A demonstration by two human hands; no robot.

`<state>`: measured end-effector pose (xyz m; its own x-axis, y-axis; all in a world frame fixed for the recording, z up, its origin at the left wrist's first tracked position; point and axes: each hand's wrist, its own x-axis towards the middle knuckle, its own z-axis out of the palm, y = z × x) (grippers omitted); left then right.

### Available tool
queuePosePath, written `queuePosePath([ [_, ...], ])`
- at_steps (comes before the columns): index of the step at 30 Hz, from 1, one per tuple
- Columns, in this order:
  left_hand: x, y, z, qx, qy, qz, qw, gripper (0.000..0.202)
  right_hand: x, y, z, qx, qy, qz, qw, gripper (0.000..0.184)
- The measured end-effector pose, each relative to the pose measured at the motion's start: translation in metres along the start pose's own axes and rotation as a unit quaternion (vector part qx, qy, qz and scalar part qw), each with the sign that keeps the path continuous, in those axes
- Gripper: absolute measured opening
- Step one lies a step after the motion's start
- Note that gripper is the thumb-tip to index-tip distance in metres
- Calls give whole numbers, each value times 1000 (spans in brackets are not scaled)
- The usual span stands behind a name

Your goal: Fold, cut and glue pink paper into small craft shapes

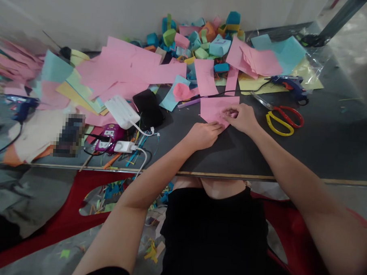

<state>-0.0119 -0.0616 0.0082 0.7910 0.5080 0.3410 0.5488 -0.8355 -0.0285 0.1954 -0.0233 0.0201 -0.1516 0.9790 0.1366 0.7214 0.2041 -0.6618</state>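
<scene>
A sheet of pink paper [217,106] lies on the dark table in front of me, its near corners slanting inward to a narrower lower edge. My left hand [204,135] rests at its lower left side, the fingers stretched flat over that edge. At the lower right my right hand [241,117] has its thumb and fingers pinched on the paper; the fingertips partly hide the edge there. Beyond the sheet lie a purple stick [189,103] and a rolled pink paper piece [181,91]. Scissors [283,117] with red and yellow handles lie to the right of my right hand.
Folded paper shapes [202,41] are heaped along the wall. Pink sheets [122,66] spread at the left. A blue glue gun [292,85] sits at the right, its cord crossing behind my sheet. A power strip [110,136], white charger and cables stand left, near the table's front edge [230,175].
</scene>
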Motion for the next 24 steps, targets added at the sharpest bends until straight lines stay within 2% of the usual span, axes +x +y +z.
queuePosePath([
  [13, 2, 4, -3, 0, -45, -12, 999, 41, 0, -4, 1, 0, 6, 8, 1000, 20],
  [24, 3, 10, -5, 35, -72, 9, 997, 42, 0, -3, 1, 6, 20, -7, 1000, 17],
])
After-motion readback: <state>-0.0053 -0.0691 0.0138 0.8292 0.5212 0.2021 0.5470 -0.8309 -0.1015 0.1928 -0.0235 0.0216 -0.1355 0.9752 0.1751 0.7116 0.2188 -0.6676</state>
